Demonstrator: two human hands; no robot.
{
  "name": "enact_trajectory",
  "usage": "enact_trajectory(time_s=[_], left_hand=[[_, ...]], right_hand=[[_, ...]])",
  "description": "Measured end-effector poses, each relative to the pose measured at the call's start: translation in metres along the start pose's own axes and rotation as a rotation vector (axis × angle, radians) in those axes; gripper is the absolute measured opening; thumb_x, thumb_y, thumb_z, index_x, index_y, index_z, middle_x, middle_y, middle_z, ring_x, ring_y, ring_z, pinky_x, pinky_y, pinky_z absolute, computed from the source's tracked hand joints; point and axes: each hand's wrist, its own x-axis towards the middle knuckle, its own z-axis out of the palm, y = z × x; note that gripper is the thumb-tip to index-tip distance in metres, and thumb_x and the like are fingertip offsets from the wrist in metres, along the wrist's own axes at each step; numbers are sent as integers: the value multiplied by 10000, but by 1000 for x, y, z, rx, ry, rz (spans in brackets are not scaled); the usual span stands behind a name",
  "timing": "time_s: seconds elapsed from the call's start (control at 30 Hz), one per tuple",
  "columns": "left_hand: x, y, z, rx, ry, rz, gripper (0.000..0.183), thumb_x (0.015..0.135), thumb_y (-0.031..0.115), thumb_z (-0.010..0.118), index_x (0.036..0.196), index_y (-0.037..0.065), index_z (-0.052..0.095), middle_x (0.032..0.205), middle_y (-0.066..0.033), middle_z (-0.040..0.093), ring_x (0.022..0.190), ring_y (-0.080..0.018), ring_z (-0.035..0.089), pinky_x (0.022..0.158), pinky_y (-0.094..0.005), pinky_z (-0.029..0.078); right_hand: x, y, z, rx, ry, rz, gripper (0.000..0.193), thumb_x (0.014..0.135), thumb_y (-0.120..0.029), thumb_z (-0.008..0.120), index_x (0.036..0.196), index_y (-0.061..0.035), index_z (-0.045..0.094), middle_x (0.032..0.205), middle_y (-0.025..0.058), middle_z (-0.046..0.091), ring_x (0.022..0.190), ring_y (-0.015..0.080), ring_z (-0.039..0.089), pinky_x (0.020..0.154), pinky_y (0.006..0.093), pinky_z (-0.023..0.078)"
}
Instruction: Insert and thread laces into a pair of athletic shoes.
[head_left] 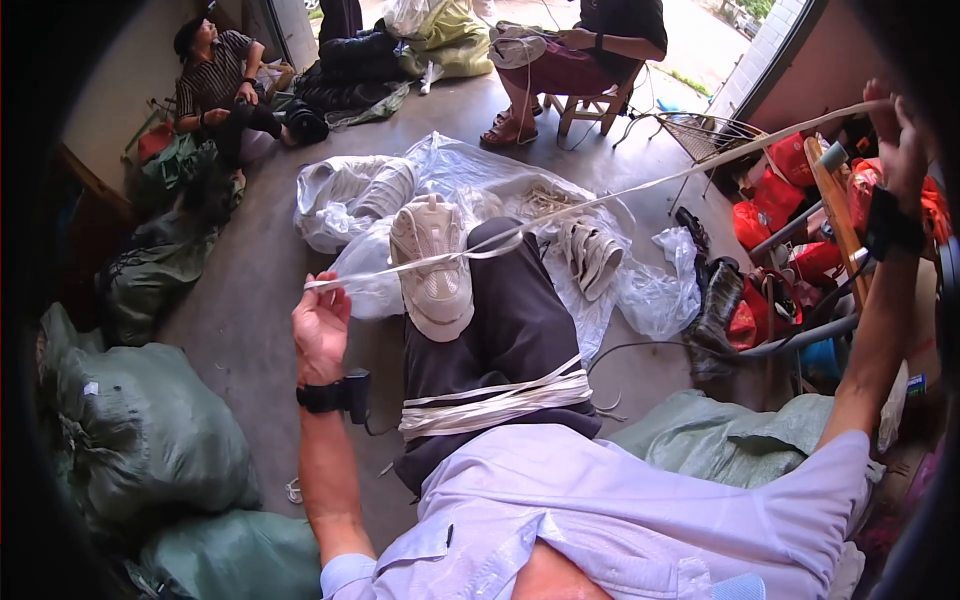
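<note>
A cream sneaker (432,275) rests on my left thigh near the knee, its toe pointing toward me. A long pale shoelace (620,192) passes over the sneaker and stretches between my hands. My left hand (322,325), beside the sneaker, pinches one stretch of the lace. Far out and raised to the right, my right hand (900,150) has the other stretch at its fingers, drawn nearly straight. Across my lap lies a bundle of loose white laces (497,402). More light sneakers (355,190) sit in clear plastic on the floor, and another pale shoe (592,258) lies beyond my right knee.
Stuffed green sacks (165,425) stand at my left. Red bags (775,205) and a wooden-and-metal frame (838,225) crowd the right side. One person (225,80) sits at far left; another (615,50) sits on a wooden stool (590,105) holding a shoe.
</note>
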Motion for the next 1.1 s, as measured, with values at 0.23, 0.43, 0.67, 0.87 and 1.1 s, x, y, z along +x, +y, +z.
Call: enact_trajectory(time_s=[0.23,0.43,0.67,0.87,1.1], left_hand=[[7,57,-167,-266,188,-35,338,1094,318,486,1188,79,705,1199,-85,748,1082,-235,706,964,-454,561],[-2,46,-221,189,955,-211,534,984,464,613,1386,115,574,1445,-201,532,1298,-386,522,1019,-541,470],[7,-14,-67,909,396,294,377,907,94,721,1275,20,687,1306,-145,662,1209,-247,593,1071,-388,446],[-1,-67,95,1493,-396,859,336,859,68,762,1192,93,729,1470,-197,501,1362,-387,462,1158,-455,364],[5,-96,106,1525,-381,842,207,840,46,783,1036,101,749,1560,-196,389,1403,-399,412,1167,-463,353]], right_hand=[[37,140,-171,33,-160,364,144,1084,-222,560,1028,-102,617,754,-13,559,482,61,383,483,231,339],[-118,212,-60,-312,-224,483,201,995,0,566,1182,6,640,767,-2,615,519,31,446,436,202,338],[-322,226,105,-308,-868,543,156,949,-67,669,1000,69,726,794,120,746,597,107,665,546,240,544],[-428,256,180,-437,-1066,129,159,906,-175,681,958,-31,722,866,220,722,817,400,715,759,479,540],[-467,282,189,-410,-1181,137,157,882,-154,661,939,-10,686,821,235,708,804,426,708,729,507,537]])
